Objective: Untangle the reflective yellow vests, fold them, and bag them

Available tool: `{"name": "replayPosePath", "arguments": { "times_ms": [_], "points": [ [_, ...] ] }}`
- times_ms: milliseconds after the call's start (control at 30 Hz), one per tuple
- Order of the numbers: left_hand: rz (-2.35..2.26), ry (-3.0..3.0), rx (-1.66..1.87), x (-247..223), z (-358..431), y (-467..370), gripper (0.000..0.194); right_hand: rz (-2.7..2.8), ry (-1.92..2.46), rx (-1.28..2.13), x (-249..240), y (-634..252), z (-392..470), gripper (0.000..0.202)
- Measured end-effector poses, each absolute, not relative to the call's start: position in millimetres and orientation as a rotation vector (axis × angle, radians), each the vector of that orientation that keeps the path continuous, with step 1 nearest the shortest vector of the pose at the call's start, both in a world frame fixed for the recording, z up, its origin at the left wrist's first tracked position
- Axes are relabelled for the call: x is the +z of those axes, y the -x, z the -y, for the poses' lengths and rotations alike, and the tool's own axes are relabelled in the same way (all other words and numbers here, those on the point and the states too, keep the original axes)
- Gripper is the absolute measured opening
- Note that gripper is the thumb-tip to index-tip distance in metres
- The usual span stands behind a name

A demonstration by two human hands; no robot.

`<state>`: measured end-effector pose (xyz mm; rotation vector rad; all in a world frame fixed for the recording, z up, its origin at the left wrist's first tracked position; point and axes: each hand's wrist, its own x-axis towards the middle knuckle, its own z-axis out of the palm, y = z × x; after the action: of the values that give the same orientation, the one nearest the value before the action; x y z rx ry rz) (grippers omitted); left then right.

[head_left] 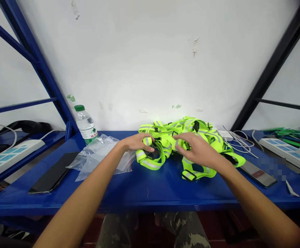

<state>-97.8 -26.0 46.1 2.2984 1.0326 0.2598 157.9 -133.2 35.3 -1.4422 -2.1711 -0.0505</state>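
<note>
A tangled heap of neon-yellow reflective straps [199, 129] with grey stripes and black buckles lies on the blue table. My left hand [139, 142] is closed around a looped reflective strap [152, 163] with a black buckle, at the left end of the heap. Over the heap's middle is my right hand [195, 148], its thumb and fingers bent around a piece of yellow strap. Part of what the right fingers grip is hidden behind the hand. Left of my left hand, clear zip bags [100, 155] lie partly under my forearm.
A water bottle [85, 125] with a green cap stands at the back left. One dark phone [53, 172] lies left, another phone [258, 172] right. White cables [243, 141] sit behind the right phone. Power strips [13, 155] flank the blue table [139, 196] beyond the frame posts.
</note>
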Motion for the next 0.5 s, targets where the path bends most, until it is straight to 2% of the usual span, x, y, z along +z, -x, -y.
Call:
{"name": "replayPosePath", "arguments": {
  "times_ms": [100,233,400,500],
  "points": [
    [-0.952,-2.260,0.317,45,27,95,0.045,2.588,1.377,-0.019,37,-154,136,0.042],
    [-0.984,-2.227,0.361,42,28,93,0.044,2.716,1.604,-0.251,28,-151,123,0.053],
    [-0.964,-2.259,0.506,45,33,95,0.042,2.801,1.670,-0.269,26,-149,112,0.036],
    [-0.938,-2.175,0.579,46,32,97,0.039,2.679,1.708,-0.074,33,-157,109,0.024]
  ]
}}
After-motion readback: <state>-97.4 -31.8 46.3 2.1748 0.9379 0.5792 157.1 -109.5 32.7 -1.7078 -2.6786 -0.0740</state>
